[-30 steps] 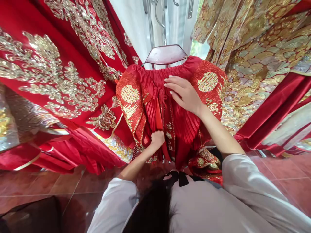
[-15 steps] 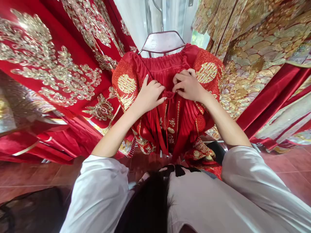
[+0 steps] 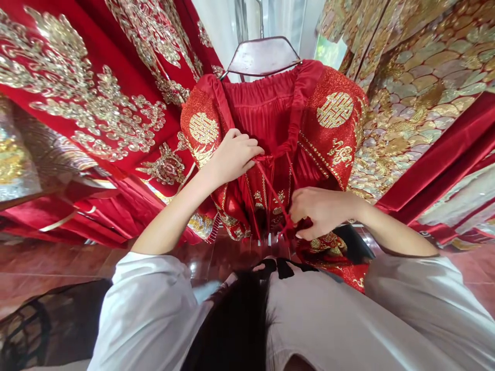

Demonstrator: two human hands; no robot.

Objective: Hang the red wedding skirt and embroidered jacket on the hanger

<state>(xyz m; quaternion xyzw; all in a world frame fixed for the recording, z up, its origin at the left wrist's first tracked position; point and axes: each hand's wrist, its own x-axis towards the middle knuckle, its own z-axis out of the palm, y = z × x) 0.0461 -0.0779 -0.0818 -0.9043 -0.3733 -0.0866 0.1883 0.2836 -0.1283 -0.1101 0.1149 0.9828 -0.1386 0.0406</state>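
A red pleated skirt with a gathered waistband (image 3: 257, 94) hangs over a red sequinned jacket (image 3: 346, 136) with round gold emblems. Both are on a hanger (image 3: 266, 54). My left hand (image 3: 235, 154) is closed on the skirt's front waistband, with its fingertips partly hidden. Lower down on the right, my right hand (image 3: 319, 208) is closed around the end of a thin red drawstring (image 3: 273, 188). The string runs down tautly from near my left fingers to my right hand.
At left hangs a red garment (image 3: 116, 98) thick with silver-gold beading. A gold scale-patterned garment (image 3: 413, 93) hangs at right. Red embroidered fabric (image 3: 328, 257) lies low, near a black object (image 3: 358, 247). Below is a reddish tiled floor (image 3: 73, 257).
My right hand has moved down and right from the waistband, drawing the red string out. My left hand stays at the waistband. The skirt's front now sags open below the hanger.
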